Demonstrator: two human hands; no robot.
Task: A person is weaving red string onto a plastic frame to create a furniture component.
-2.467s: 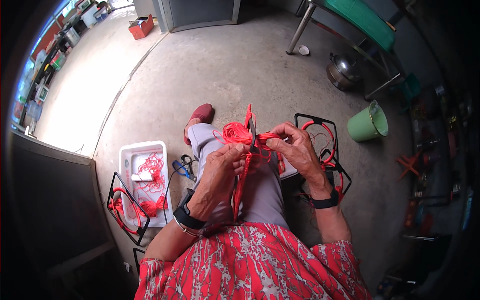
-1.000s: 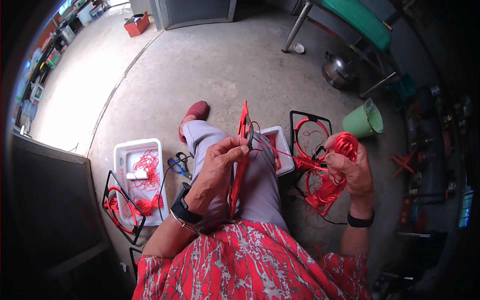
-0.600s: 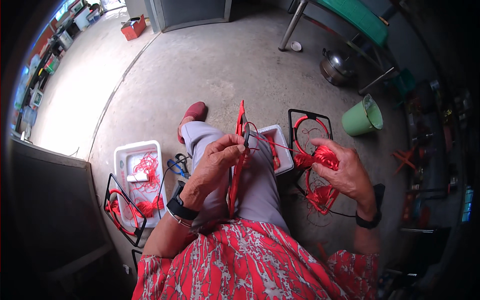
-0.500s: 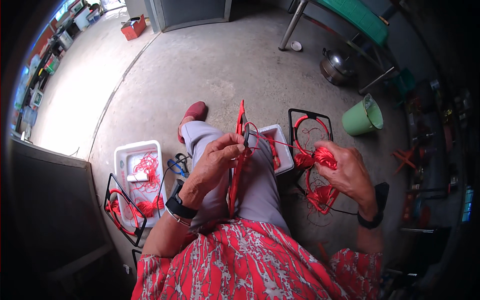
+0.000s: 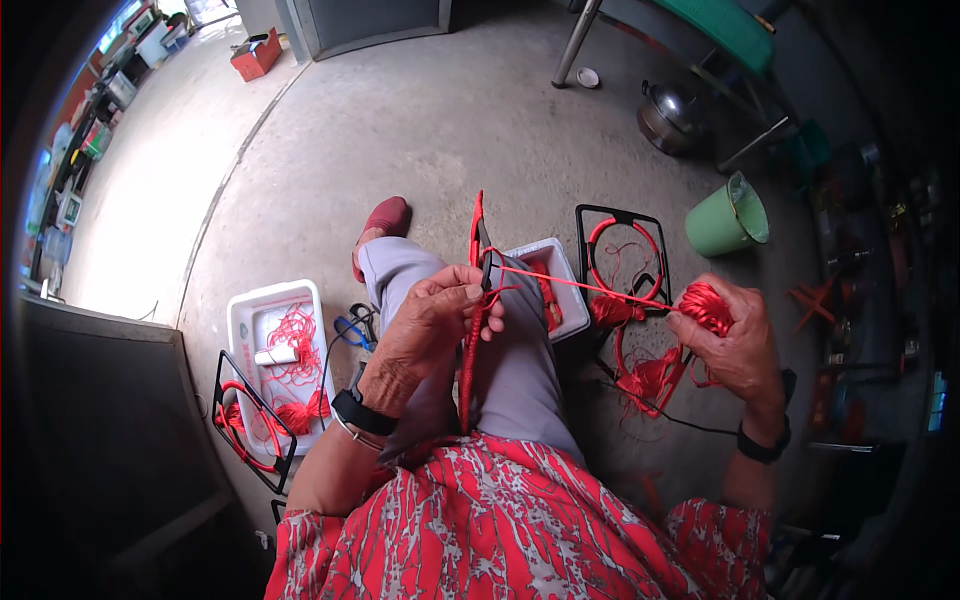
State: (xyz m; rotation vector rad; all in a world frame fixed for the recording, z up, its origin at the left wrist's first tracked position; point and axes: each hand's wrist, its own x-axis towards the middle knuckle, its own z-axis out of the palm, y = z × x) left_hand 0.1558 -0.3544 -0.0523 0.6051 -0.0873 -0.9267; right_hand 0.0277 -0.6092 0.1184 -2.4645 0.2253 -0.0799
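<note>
My left hand [image 5: 425, 312] pinches a thin black frame wrapped in red cord [image 5: 471, 365], which stands edge-on between my thighs. A short loose end of cord pokes out by the fingertips. Out to the right, my right hand [image 5: 742, 352] is closed around a bundle of red cord [image 5: 706, 306]. From that bundle a strand of red cord [image 5: 585, 283] runs taut across to the frame just above my left fingers. Most of the frame's face is turned away from view.
At left, a white tray [image 5: 236, 330] holds cord scraps, with a black-and-red frame [image 5: 283, 430] leaning on it and blue-handled scissors [image 5: 350, 332] alongside. A white box [image 5: 578, 318] stands by my right knee. More cord-wound frames [image 5: 662, 262], a green bin [image 5: 715, 228] and a pot [image 5: 668, 125] lie right.
My right hand has moved outward to the right with the cord bundle, and the strand to the frame is longer and straighter. My left hand keeps its hold on the frame.
</note>
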